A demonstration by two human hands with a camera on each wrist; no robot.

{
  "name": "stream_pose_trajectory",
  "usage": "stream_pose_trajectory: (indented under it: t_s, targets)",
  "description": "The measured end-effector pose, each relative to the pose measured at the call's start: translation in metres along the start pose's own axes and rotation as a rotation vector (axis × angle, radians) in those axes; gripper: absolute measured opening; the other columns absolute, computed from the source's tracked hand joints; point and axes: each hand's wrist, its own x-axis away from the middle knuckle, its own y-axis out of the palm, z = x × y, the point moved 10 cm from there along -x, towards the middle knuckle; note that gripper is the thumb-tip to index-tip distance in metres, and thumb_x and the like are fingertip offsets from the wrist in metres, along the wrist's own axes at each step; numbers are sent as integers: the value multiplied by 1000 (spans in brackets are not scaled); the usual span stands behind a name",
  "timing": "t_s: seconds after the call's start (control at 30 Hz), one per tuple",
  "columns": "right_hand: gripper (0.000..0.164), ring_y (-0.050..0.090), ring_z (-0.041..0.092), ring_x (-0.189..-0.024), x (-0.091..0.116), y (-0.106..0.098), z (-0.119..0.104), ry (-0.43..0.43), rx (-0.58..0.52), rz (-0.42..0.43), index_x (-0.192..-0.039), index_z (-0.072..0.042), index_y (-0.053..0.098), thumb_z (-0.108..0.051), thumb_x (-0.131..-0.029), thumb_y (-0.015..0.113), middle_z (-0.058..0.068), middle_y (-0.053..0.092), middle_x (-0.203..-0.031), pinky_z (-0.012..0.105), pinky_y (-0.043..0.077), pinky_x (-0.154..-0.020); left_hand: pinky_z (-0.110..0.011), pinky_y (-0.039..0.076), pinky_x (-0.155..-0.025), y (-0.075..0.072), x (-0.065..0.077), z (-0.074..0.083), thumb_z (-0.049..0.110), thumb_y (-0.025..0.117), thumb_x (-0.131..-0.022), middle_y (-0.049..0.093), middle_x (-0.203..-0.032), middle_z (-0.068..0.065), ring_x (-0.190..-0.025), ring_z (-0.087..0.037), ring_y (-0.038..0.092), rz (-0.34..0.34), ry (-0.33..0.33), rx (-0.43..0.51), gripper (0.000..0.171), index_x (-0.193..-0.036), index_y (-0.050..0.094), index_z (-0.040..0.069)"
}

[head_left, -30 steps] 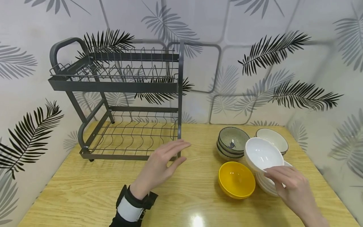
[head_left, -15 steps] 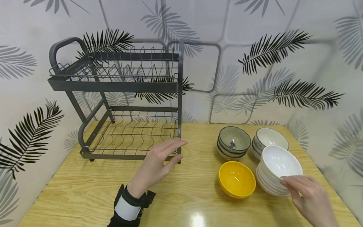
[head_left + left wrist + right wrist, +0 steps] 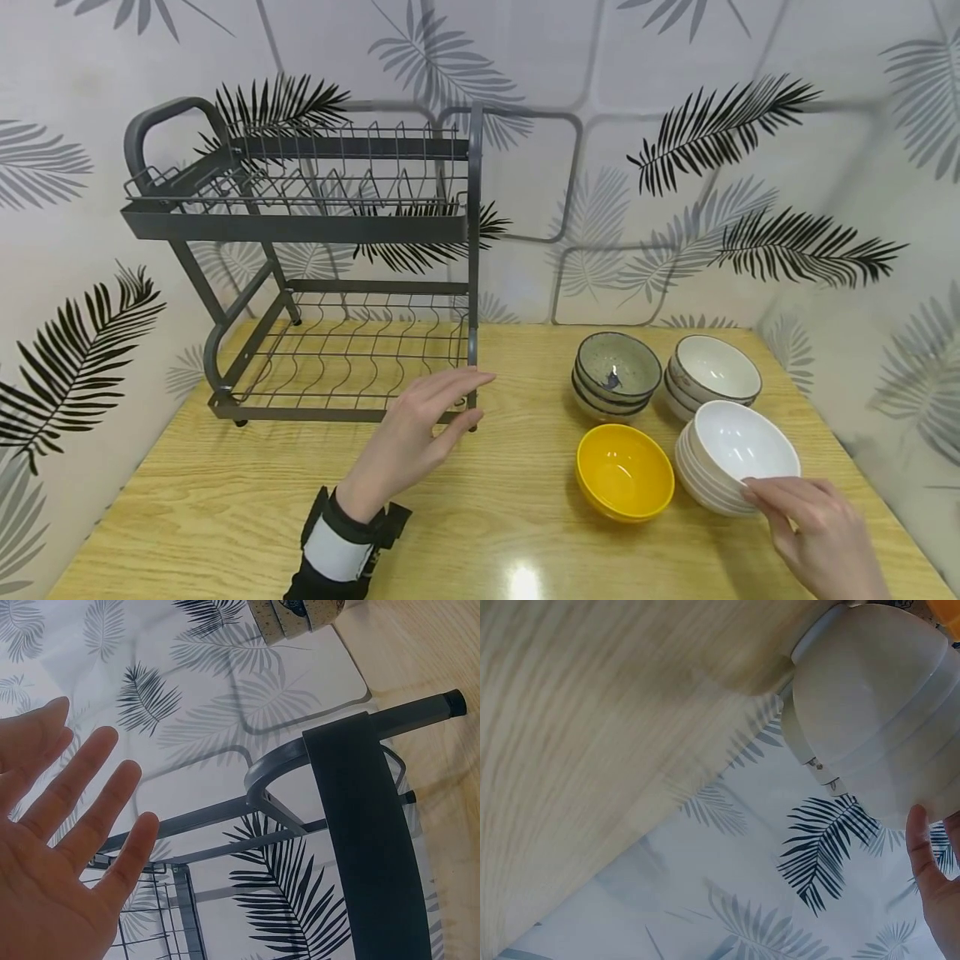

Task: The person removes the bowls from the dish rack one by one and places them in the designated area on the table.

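Note:
My right hand [image 3: 821, 529] pinches the near rim of a white bowl [image 3: 746, 442], which sits tilted toward me at the top of a stack of white bowls [image 3: 699, 483]. In the right wrist view the stacked bowls [image 3: 870, 697] show from the side, with fingertips [image 3: 919, 832] at the rim. A yellow bowl [image 3: 626, 473] stands just left of the stack. My left hand [image 3: 408, 442] hovers before the lower right corner of the dark dish rack [image 3: 337, 414], holding nothing. Its fingers [image 3: 97, 817] look straight and spread in the left wrist view.
Behind the yellow bowl is a stack of grey-green speckled bowls [image 3: 618, 367]. To its right stand cream bowls with a dark rim [image 3: 716, 371]. The two-tier rack has wire shelves [image 3: 360, 354]. A patterned wall [image 3: 540, 292] closes off the wooden table [image 3: 495, 517] at the back.
My right hand has moved right and down with the white bowl, which now sits on the white stack. The left hand has shifted slightly left.

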Motion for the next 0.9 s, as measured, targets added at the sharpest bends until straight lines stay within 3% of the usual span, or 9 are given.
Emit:
stream_pose_trajectory:
  t_s: [0.3,0.4,0.57,0.77,0.9]
  targets:
    - [70,60,7,-76,7,3,8,55,-1,-66,-80,-8,77,-53,-106,31,9,73,-73,32,43,-70,-51,50,-108,2,2,-2,16,71,-94,65,-138,-9,-130,-29,60,-11,-13,17,45,-137,61,12]
    - [70,59,7,-78,8,2,13,68,-13,-51,-79,-6,76,-54,-106,33,11,73,-72,16,41,-80,-52,50,-108,1,2,-3,16,70,-94,65,-138,-9,-130,-30,60,-8,-12,19,45,-137,60,12]
    - [70,58,10,-77,9,2,18,90,-25,-47,-79,-4,75,-55,-105,35,12,72,-71,-1,26,-98,-53,50,-108,0,2,-5,17,70,-94,65,-138,-11,-129,-32,61,-10,-23,23,45,-138,61,12]
    - [70,58,6,-79,11,2,23,114,-12,-82,-80,-6,74,-58,-103,34,11,72,-72,4,30,-94,-51,50,-109,-5,1,-11,12,73,-91,66,-136,-14,-127,-32,62,-6,-44,28,47,-137,61,9]
    - [51,53,-14,-101,5,3,22,137,-22,-142,-88,-10,76,-53,-100,53,11,75,-84,27,38,-87,-50,49,-110,-10,2,-17,14,73,-91,65,-137,-13,-128,-30,62,-14,-84,7,49,-138,60,10]
